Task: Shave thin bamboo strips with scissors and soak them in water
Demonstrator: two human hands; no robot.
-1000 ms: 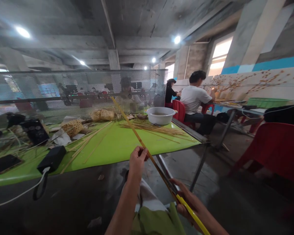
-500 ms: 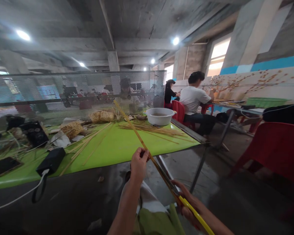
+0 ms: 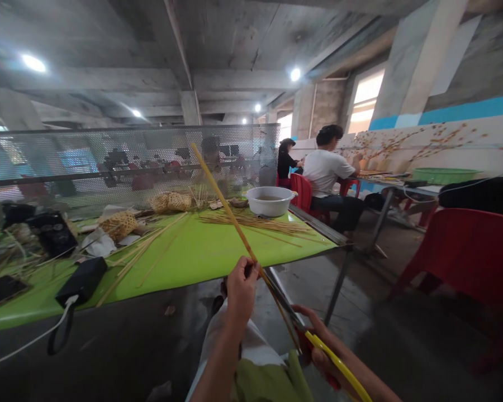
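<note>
My left hand pinches a long tan strip in front of the table edge. The strip slants up to the left over the table, and its lower part runs down beside the blades. My right hand is closed around scissors with yellow and red on the handles. Their metal blades point up to the left, along the strip and close to my left hand. Whether the blades touch the strip cannot be made out.
The green-covered table bears a white basin, a bundle of thin sticks, woven pieces, a black box with a white cable and a phone. People sit beyond; a red chair stands at right.
The strip stands steeper, its upper end higher in view. Its lower part has swung away from the scissors' handles. The whole view has shifted slightly.
</note>
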